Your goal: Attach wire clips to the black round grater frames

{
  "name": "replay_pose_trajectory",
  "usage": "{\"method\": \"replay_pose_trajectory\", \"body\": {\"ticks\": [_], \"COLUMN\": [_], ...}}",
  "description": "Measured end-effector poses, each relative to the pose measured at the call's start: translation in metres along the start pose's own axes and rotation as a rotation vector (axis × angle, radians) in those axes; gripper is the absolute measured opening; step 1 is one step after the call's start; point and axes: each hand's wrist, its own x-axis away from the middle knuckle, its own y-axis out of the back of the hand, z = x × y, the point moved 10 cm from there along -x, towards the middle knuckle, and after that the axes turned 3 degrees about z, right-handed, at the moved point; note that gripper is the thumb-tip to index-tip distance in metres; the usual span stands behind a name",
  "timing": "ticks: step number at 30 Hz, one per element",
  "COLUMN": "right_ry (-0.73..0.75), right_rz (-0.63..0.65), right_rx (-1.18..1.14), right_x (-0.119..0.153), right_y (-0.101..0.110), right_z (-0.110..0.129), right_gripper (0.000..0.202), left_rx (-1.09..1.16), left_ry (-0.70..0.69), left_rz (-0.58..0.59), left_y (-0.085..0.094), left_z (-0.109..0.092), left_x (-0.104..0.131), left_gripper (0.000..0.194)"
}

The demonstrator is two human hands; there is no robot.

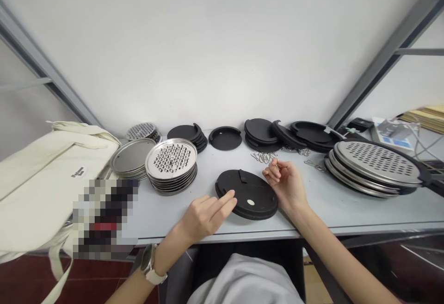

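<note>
A black round disc [256, 193] lies in front of me near the table's front edge. It has a raised rim, a small black tab at its far side and a white oval spot. My left hand [208, 216] is at its near left edge, fingers closed on the rim; the thumb is mostly hidden. My right hand [287, 183] is raised at the disc's right side, fingertips pinched around a small shiny metal piece [277, 168], perhaps a wire clip. Just beyond that hand lies a loose heap of metal wire clips [264, 158].
Stacked metal grater discs [171, 159] and plain metal discs [133, 156] stand at left. Black discs [225, 138] line the wall. Perforated metal plates [379, 163] are piled at right. A cream bag [45, 174] covers the left end; grey posts [385, 49] frame the table.
</note>
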Motion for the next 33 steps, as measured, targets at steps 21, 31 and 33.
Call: {"method": "replay_pose_trajectory", "body": {"ticks": [21,31,33], "right_ry": [0.089,0.142,0.135], "right_rz": [0.030,0.316,0.334], "right_rx": [0.534,0.959,0.973], "right_x": [0.001,0.050,0.063], "right_y": [-0.003,-0.041,-0.045], "right_z": [0.000,-0.028,-0.032], "right_gripper": [0.021,0.024,0.024], "left_rx": [0.123,-0.082,-0.106], "left_ry": [0.238,0.795,0.878], "left_rz": [0.278,0.364,0.405], "left_y": [-0.032,-0.033,-0.034], "left_z": [0.019,0.070,0.076], "left_x": [0.002,0.029,0.036], "left_gripper": [0.014,0.017,0.018]}}
